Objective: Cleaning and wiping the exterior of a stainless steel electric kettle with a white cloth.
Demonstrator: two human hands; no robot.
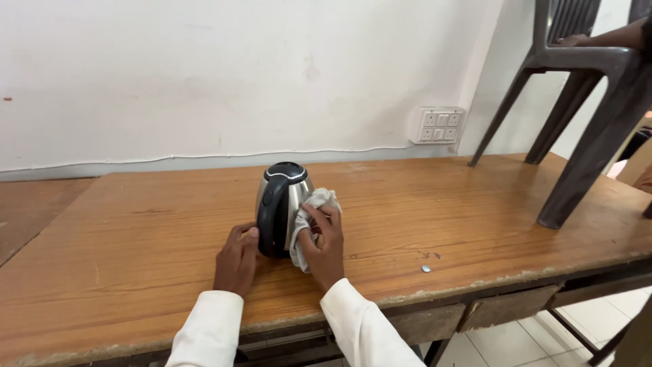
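A steel electric kettle [283, 197] with a black lid and black handle stands on the wooden table [441, 204], its handle turned toward me. My left hand [237, 259] rests against the base of the handle on the kettle's left side. My right hand [324, 245] presses a crumpled grey cloth [314, 211] against the kettle's right side. Both my arms wear white sleeves.
A grey plastic chair [591, 102] stands on the table at the far right, with another person's arm [604, 37] resting on its seat. A white switch panel [440, 125] is on the wall behind. A small shiny bit [426, 268] lies near the front edge.
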